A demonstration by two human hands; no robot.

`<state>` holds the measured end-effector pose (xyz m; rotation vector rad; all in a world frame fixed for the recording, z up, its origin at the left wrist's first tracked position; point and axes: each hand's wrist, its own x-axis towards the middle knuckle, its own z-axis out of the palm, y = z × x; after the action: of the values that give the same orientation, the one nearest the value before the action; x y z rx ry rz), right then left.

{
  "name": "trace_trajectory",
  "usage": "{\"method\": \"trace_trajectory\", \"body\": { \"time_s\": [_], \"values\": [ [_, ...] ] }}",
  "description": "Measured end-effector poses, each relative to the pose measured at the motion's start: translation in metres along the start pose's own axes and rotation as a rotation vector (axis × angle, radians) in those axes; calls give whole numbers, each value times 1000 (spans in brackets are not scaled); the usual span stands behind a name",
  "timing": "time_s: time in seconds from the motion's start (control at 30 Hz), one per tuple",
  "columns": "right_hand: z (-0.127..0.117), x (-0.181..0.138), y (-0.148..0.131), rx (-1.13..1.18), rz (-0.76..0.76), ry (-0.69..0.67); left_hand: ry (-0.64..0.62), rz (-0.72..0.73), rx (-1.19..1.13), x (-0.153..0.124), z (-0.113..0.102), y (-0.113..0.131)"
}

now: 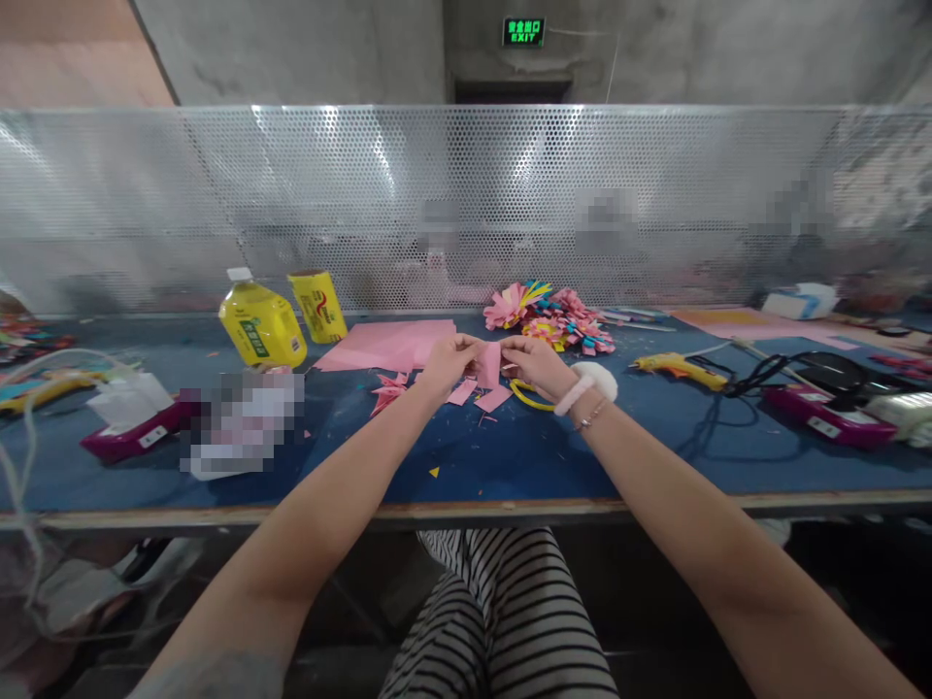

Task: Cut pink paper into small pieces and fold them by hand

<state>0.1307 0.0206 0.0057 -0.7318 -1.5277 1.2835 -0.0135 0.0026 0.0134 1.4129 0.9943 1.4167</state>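
Both of my hands meet over the middle of the blue table [510, 466]. My left hand [449, 357] and my right hand [533, 361] each pinch a side of a small pink paper piece [488, 366] held between them. Below it lie loose pink paper scraps [493, 397] and a folded pink shape [389, 391]. A stack of pink paper sheets [389, 344] lies just beyond my left hand. Yellow-handled scissors [525, 396] rest under my right hand. A white fluffy band [593, 383] sits on my right wrist.
Finished paper flowers [549, 318] are piled behind my hands. A yellow bottle [260, 324] and a yellow can [318, 305] stand at the left. A yellow glue gun [674, 366] with black cable, magenta boxes [826, 413] and a perforated metal screen [466, 194] bound the workspace.
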Motion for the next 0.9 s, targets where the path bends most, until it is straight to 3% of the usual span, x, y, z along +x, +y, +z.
{"method": "trace_trajectory", "body": {
  "time_s": [0.9],
  "values": [
    [-2, 1, 2, 11, -14, 6, -24, 5, -5, -1, 0, 1]
  ]
}}
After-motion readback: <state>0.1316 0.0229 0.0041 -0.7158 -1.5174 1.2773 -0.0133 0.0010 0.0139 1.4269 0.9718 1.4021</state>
